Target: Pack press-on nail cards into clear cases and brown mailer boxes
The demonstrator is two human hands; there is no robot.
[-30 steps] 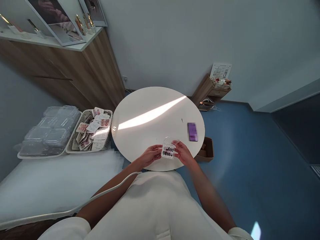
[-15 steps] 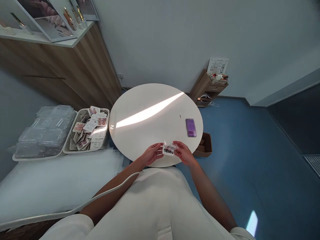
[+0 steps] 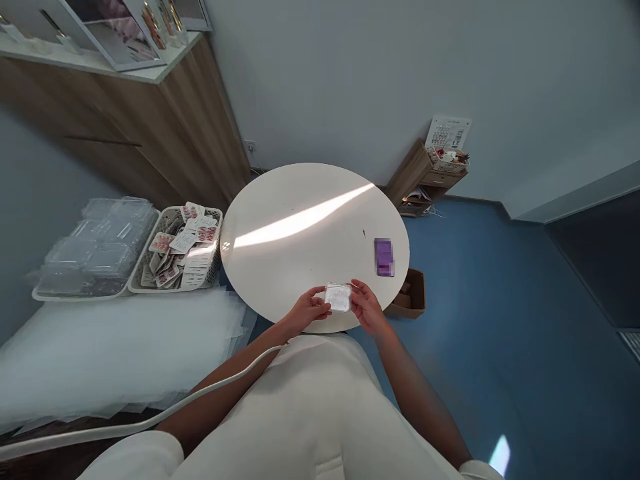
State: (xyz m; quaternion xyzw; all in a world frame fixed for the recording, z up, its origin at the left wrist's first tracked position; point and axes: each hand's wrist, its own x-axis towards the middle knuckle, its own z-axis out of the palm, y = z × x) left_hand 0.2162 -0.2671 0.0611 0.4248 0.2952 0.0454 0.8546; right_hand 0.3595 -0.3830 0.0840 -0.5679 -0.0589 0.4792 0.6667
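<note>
Between both hands, over the near edge of the round white table (image 3: 280,267), is a small clear plastic case (image 3: 338,298) with a plain white, shiny face toward me. My left hand (image 3: 309,309) pinches its left side, thumb along the lower left corner. Fingers of my right hand (image 3: 367,305) close on the right edge. The dark ovals seen in the case earlier are hidden now. Right of the hands a purple packet (image 3: 384,257), partly pixelated, lies on the table, and a tiny dark piece (image 3: 364,233) lies near it.
At left stand a white basket of printed cards (image 3: 180,250) and a tray of clear plastic boxes (image 3: 100,247), behind stacked translucent sheets (image 3: 120,353). A cardboard box (image 3: 411,297) sits on the floor at right. A white cable (image 3: 200,397) crosses my left forearm.
The case has turned from showing a row of dark ovals, with its clear cover raised, to showing a flat white face. Both hands stay on it; the view has shifted slightly.
</note>
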